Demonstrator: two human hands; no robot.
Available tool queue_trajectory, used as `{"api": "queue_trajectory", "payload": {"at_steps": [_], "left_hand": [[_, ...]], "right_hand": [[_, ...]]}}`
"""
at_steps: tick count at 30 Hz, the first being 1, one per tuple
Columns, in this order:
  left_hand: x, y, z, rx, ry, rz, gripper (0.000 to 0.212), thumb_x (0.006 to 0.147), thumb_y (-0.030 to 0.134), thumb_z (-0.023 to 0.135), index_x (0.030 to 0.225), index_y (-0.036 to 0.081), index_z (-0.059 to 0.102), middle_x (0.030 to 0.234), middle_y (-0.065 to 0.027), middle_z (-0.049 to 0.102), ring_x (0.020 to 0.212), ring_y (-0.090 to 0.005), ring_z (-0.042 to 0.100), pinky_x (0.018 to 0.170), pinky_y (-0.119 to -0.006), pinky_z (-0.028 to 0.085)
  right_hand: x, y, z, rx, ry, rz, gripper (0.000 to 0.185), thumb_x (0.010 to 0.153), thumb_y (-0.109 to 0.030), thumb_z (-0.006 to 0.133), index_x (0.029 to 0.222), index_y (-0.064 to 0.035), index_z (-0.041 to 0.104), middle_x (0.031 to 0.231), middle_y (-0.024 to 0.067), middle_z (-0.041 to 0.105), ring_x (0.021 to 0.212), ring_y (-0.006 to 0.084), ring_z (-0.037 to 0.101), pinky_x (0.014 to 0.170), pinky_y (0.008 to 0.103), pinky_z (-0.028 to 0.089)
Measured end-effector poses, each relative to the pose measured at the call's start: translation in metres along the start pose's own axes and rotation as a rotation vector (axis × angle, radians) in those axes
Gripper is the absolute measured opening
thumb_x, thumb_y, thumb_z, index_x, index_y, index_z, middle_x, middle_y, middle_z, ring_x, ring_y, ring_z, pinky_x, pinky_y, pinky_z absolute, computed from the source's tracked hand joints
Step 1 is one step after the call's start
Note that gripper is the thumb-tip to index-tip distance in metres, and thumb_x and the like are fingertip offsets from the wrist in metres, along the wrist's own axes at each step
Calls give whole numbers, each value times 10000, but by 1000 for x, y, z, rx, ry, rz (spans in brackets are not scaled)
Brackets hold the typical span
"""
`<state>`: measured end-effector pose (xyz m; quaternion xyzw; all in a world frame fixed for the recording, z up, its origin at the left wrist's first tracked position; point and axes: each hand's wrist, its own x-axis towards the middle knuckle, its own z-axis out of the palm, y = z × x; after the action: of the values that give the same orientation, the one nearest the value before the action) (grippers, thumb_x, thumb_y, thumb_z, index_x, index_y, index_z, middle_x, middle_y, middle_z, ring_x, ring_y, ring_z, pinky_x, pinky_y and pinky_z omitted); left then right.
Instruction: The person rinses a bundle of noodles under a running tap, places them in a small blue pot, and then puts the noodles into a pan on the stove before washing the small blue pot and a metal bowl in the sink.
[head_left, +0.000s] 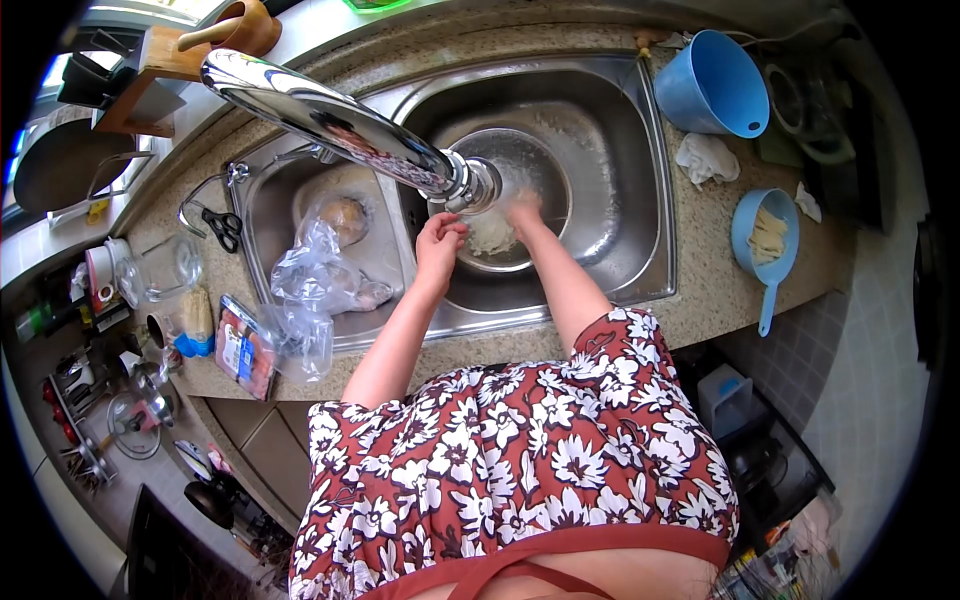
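A round metal bowl (559, 169) stands in the large basin of a stainless steel double sink (664, 225). Pale, stringy food (491, 231) lies in it, under the chrome faucet (322, 124). My right hand (525, 210) is inside the bowl beside the food; it is blurred, and its fingers cannot be made out well. Over the bowl's left rim is my left hand (439, 244), fingers loosely curled, with nothing seen in it. The small basin at left holds a clear plastic bag (315, 266) and a round brownish item (343, 219).
Black scissors (223, 229) and a packaged meat tray (246, 349) lie left of the sink. On the right counter are a blue bucket (697, 90), a crumpled white cloth (706, 159) and a blue handled strainer (784, 262) holding pale strips. A knife block (124, 90) stands at upper left.
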<state>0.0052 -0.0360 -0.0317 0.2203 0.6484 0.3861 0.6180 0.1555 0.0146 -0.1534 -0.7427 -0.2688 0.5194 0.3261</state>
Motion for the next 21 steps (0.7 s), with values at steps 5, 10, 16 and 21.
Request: {"api": "queue_trajectory", "payload": {"at_steps": [5,10,16,21], "left_hand": [[7,9,-7,-32,56,63,314,798,-46,444,1105,-7,497,960,-85,571,860,-145,567,706,-234,472],[6,44,-17,-120,118,192,304,817,-48,427,1111,-23,499,965,-87,572,849,-143,568,716,-236,477],[1,95,-40,-185,179,323,302,832,-41,449,1129,-12,499,963,-92,575,863,-155,582,735,-255,499],[10,104,-73,-294,254,348,567,815,-44,480,1336,6,259,1114,-145,468,946,-224,560,771,-298,504]], "right_hand": [[-5,-54,-23,141,-272,-64,246,694,-32,668,930,-27,601,835,45,607,752,141,575,655,285,468],[-7,-92,-39,314,-463,-70,227,699,-55,689,910,-33,608,819,29,606,743,115,569,651,266,467],[13,-38,-21,300,-415,84,235,688,-32,668,918,-28,616,832,49,619,753,148,592,663,293,482],[-1,-17,0,-58,-153,-98,326,672,-106,687,977,-6,631,958,140,643,886,224,616,744,331,490]]}}
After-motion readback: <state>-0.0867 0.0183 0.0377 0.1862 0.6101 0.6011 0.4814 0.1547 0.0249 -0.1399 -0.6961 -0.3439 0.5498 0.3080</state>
